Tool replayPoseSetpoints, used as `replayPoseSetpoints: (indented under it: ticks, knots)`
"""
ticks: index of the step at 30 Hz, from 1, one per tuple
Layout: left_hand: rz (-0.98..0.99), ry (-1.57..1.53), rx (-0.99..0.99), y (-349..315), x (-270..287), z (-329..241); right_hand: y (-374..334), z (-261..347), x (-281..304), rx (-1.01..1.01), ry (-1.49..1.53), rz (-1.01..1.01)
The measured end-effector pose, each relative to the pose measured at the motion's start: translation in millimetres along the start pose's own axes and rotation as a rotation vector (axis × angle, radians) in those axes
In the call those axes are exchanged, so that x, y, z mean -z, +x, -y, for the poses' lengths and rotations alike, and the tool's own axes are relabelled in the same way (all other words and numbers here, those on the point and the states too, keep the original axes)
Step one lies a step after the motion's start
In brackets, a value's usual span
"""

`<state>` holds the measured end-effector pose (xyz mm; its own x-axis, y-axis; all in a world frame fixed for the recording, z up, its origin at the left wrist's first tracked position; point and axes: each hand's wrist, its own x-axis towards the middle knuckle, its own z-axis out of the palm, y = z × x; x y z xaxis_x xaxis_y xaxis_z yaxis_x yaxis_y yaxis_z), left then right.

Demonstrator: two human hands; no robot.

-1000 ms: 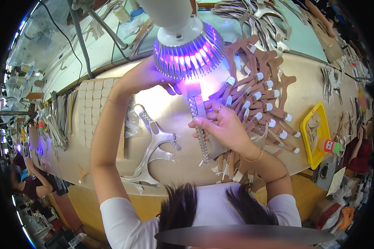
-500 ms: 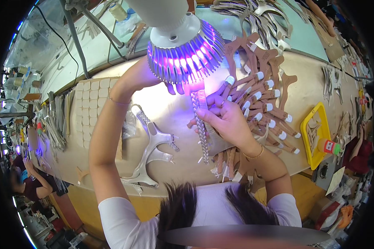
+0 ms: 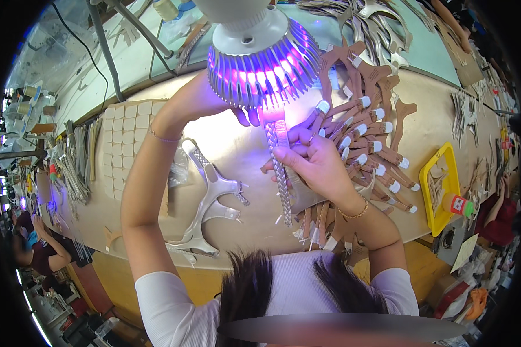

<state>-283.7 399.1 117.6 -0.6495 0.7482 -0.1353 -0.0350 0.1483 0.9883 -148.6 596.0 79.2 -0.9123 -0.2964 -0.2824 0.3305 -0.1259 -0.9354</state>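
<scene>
Strap point(image 3: 282, 188), braided, silvery, hangs below lamp point(image 3: 264, 72), pinched by right fingers point(image 3: 287, 159); left fingers point(image 3: 253, 117), grip unclear. Below lamp, open desk point(image 3: 256, 226) meets its edge.

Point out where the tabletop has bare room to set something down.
Bare tabletop shows between the silver strap piece and the braided strap. Another patch lies between the brown straps and the yellow tray. It's crowded beside the right hand, where brown straps fan out.
</scene>
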Motion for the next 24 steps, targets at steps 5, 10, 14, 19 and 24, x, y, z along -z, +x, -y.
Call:
replayPoseSetpoints:
  ticks: [5,10,14,19,24]
  knots:
    - [-0.003,0.022,0.029,0.4,-0.1,0.7,0.5,-1.2,-0.2,0.004,0.016,0.003]
    - [0.009,0.022,0.030,-0.3,2.1,3.4,1.7,-3.2,1.1,-0.004,-0.066,0.002]
    - [-0.005,0.020,0.026,-1.9,2.5,2.8,2.3,-4.0,0.4,0.002,-0.087,-0.002]
    - [-0.039,0.043,0.007,-4.1,-0.3,0.7,3.3,-5.7,-2.3,0.095,-0.079,0.007]
    - [-0.044,0.049,0.051,-3.1,-1.2,-0.6,3.6,-7.8,-0.2,0.069,-0.091,0.017]
